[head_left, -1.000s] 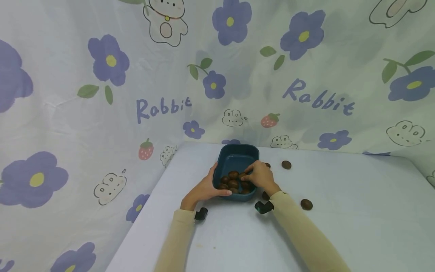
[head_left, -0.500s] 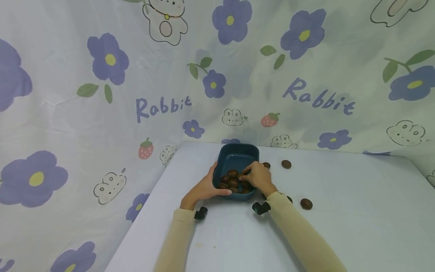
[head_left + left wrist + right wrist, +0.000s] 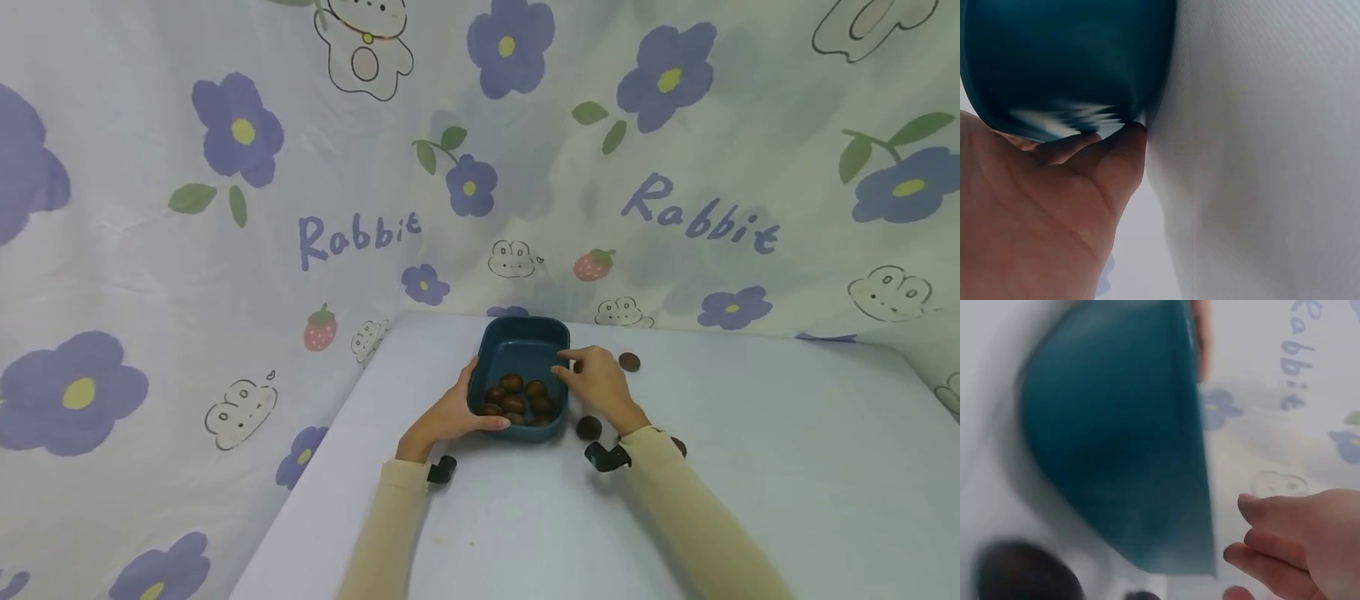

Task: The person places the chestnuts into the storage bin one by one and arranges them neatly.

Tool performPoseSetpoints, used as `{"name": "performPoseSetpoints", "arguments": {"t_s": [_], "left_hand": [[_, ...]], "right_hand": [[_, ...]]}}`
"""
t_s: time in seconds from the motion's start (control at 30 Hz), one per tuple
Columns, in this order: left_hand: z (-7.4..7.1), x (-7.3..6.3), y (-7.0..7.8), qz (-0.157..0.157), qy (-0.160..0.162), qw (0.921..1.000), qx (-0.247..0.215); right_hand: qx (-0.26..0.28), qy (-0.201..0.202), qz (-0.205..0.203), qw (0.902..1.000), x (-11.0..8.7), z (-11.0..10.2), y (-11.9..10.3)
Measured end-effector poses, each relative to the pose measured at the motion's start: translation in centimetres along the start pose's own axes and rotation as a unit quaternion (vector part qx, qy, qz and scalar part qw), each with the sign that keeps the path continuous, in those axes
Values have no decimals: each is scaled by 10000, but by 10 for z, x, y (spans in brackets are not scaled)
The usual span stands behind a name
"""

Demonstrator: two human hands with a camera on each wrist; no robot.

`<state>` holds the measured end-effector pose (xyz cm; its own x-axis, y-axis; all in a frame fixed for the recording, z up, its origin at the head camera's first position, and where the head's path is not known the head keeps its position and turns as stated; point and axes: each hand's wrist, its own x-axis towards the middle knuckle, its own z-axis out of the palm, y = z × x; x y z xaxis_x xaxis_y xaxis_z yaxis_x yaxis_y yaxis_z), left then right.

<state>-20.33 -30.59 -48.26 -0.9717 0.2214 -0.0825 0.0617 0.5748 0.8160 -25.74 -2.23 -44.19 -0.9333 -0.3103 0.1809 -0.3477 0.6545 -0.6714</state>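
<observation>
A dark teal rectangular box point(image 3: 525, 350) stands on the table, several brown chestnuts point(image 3: 512, 405) gathered in its near half. My left hand point(image 3: 447, 414) holds the box at its near left corner, thumb over the near rim and fingers along the left side. In the left wrist view that hand point(image 3: 1041, 200) lies against the box's wall point(image 3: 1066, 56). Just over the right rim is my right hand point(image 3: 602, 385), fingers and thumb apart, nothing between them. The right wrist view shows this hand point(image 3: 1291, 544) beside the blurred box point(image 3: 1116, 444).
Loose chestnuts lie right of the box: one close to its near corner point(image 3: 588, 428), one farther back point(image 3: 629, 362), others partly covered by my right hand and sleeve. A patterned cloth point(image 3: 525, 167) hangs behind the white table point(image 3: 787, 433).
My right hand has let go of a chestnut in the box and moved right, out over the rim. The left hand and the box have stayed in place.
</observation>
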Motion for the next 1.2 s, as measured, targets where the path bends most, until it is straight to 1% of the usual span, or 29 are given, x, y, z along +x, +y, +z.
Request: {"name": "performPoseSetpoints", "arguments": {"t_s": [0.13,0.2,0.33,0.47,0.6,0.73,0.77,0.93,1.03,1.2], "left_hand": [[-1,0,0,81,-18,10000,5],[-1,0,0,43,-27,10000,42],[-2,0,1,-46,-28,10000,59],[-3,0,1,-105,-27,9999,78],[-2,1,0,-56,-19,10000,62],[-2,1,0,-57,-24,10000,57],[-2,0,0,-101,-24,9999,69],[-2,-1,0,-172,4,9998,51],[-2,0,-1,-127,-4,9999,58],[-2,1,0,-58,-39,10000,50]], "right_hand": [[108,236,-138,9996,-10,-19,7],[110,281,-217,9993,-16,-25,13],[166,225,-328,9991,-30,-33,24],[157,108,-304,9994,-41,-35,33],[126,-127,-307,9994,-47,-35,42],[153,-516,-357,9979,-49,-36,49],[170,-628,-373,9972,-49,-36,51],[322,-1090,-463,9924,-49,-36,56],[404,-1342,-465,9890,-49,-34,58],[384,-1712,-483,9833,-49,-30,61]]}}
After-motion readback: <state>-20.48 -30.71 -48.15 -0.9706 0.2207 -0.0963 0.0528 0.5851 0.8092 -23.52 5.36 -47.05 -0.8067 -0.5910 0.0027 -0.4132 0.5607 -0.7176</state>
